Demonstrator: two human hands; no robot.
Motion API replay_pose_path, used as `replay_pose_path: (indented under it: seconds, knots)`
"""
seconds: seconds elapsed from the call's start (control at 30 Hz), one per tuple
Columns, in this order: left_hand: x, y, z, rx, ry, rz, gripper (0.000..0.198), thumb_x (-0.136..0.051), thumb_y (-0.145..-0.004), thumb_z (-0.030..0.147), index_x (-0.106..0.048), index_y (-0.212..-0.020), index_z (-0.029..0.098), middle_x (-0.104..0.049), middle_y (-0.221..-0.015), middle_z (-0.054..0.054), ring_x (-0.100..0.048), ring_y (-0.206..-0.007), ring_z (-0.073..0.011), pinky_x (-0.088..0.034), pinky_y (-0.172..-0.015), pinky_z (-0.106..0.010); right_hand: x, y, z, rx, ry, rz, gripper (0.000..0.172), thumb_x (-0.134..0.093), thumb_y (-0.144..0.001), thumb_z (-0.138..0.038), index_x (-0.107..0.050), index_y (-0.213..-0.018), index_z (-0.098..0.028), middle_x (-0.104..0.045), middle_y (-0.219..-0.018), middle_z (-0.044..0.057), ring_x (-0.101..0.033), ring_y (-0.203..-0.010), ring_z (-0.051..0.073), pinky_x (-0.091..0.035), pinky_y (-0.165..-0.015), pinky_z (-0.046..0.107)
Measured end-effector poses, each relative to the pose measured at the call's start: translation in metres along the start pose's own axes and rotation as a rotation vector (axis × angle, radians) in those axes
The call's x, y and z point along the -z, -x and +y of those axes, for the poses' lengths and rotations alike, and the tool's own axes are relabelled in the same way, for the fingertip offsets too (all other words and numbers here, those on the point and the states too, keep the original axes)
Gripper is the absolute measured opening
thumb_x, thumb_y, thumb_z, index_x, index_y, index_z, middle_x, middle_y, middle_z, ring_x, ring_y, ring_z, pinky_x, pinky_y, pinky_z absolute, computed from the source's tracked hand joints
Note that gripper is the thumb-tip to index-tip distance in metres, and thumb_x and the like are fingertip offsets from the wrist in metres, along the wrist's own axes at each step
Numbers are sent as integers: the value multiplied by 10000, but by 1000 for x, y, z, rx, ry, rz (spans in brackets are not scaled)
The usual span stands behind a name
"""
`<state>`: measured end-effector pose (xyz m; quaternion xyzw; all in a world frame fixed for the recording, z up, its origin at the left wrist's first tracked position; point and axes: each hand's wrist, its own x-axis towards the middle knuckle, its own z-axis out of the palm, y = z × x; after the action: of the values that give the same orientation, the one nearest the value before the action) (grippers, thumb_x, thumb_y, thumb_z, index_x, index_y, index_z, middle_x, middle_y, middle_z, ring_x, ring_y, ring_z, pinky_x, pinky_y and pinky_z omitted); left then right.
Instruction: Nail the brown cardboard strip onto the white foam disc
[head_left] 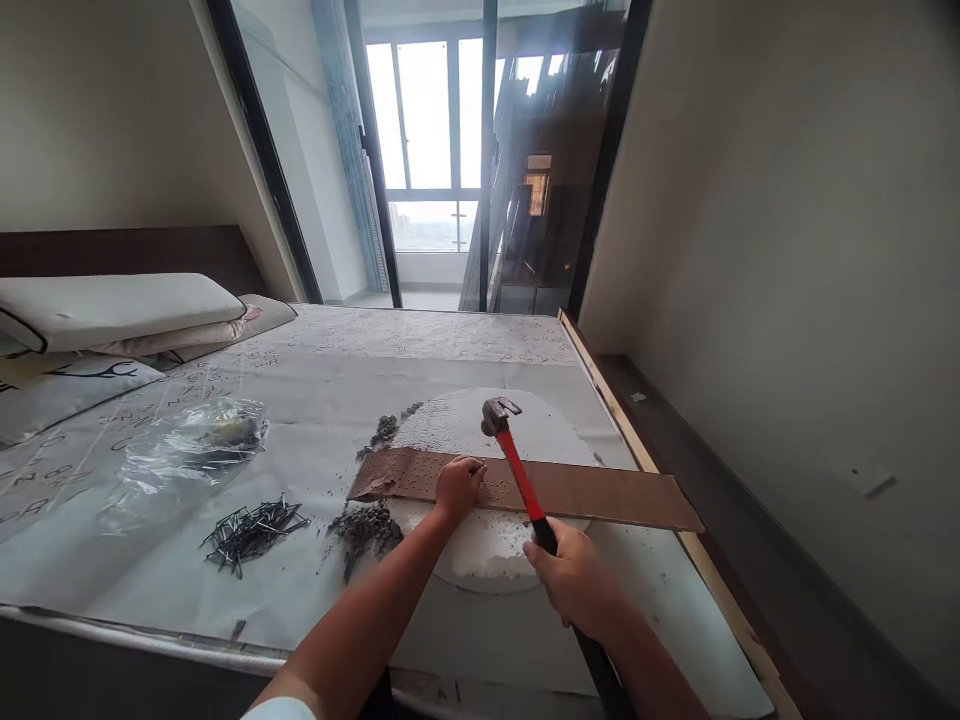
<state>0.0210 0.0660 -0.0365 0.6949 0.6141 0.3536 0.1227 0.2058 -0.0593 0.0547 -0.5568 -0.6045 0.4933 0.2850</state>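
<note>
My right hand (pixel 574 570) grips the black handle of a claw hammer (pixel 523 470) with a red shaft. The hammer's metal head is raised above the brown board, apart from it. My left hand (pixel 459 485) rests on the brown board (pixel 592 490), thumb and fingers pinched around what looks like a nail, mostly hidden by the fingers. Rows of small dots or holes cover the board's left part, and its left end is torn. Under the board lies a white round slab (pixel 480 415). A pile of loose nails (pixel 255 532) sits to the left.
Grey crumbs (pixel 367 530) lie in heaps by the board's left end. A clear plastic bag (pixel 195 450) is farther left on the sheet-covered bed (pixel 322 380). Folded bedding (pixel 120 310) is at the far left. A wooden edge strip (pixel 607 395) runs along the right side.
</note>
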Motion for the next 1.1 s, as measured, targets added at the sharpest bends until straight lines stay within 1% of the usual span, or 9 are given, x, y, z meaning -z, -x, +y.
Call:
replay_pose_path:
  seconds: [0.17, 0.37, 0.53, 0.6, 0.77, 0.87, 0.93, 1.0, 1.1]
  knots:
    - [1, 0, 2, 15, -54, -20, 191, -521, -797, 264, -685, -725, 200, -688, -820, -52, -597, -786, -167, -404, -708, -262, -7, -7, 0, -162, 91, -42, 153, -492, -719, -195, -382, -617, -220, -392, -510, -53, -344, -393, 87, -248, -381, 233]
    - [2, 1, 1, 10, -78, -41, 165, -540, -785, 234, -685, -723, 187, -686, -826, -50, -593, -789, -162, -405, -708, -262, -5, 0, -8, -29, 104, 32, 166, -458, -756, -185, -379, -612, -214, -377, -497, -57, -347, -423, 87, -267, -422, 235]
    - [8, -1, 3, 11, -48, -70, 152, -556, -755, 198, -702, -716, 184, -679, -801, -52, -591, -775, -161, -424, -713, -263, -10, -7, 3, -169, 78, -75, 132, -432, -752, -183, -359, -650, -226, -341, -455, -81, -332, -332, 84, -256, -343, 228]
    - [15, -1, 3, 6, 6, -77, 151, -561, -736, 178, -712, -744, 184, -680, -803, -54, -593, -777, -158, -437, -716, -259, -11, -9, 6, -173, 63, -92, 125, -424, -752, -184, -356, -657, -228, -320, -420, -91, -328, -314, 88, -259, -332, 227]
    - [45, 10, 4, -2, 168, 51, 257, -493, -777, 243, -699, -914, 172, -668, -865, -75, -581, -699, -143, -454, -623, -247, -6, -5, 5, -37, -37, -61, 108, -442, -767, -232, -374, -684, -219, -341, -425, -95, -308, -322, 68, -271, -337, 211]
    - [71, 24, 3, 11, 231, 121, 319, -461, -807, 336, -676, -973, 168, -655, -874, -82, -554, -618, -135, -436, -537, -244, -10, -8, 11, -133, -59, -136, 104, -442, -750, -216, -355, -694, -220, -337, -428, -100, -309, -303, 67, -283, -307, 208]
    - [91, 35, -2, 42, 229, 177, 341, -471, -807, 396, -670, -962, 167, -654, -874, -81, -563, -640, -148, -438, -542, -250, -16, -12, 17, -216, -48, -180, 119, -443, -723, -187, -336, -686, -224, -328, -417, -105, -322, -285, 72, -279, -282, 210]
    - [111, 47, -13, 102, 192, 238, 369, -478, -802, 434, -654, -988, 168, -656, -851, -72, -575, -674, -163, -443, -565, -256, -21, -15, 22, -218, -105, -200, 128, -442, -712, -190, -324, -677, -227, -328, -417, -108, -322, -272, 71, -273, -265, 210]
    - [136, 71, -46, 230, 107, 308, 422, -427, -821, 460, -594, -1077, 169, -642, -761, -38, -575, -670, -170, -434, -577, -260, -22, -15, 27, -137, -290, -227, 127, -450, -707, -252, -331, -670, -230, -336, -412, -114, -297, -257, 62, -265, -257, 209]
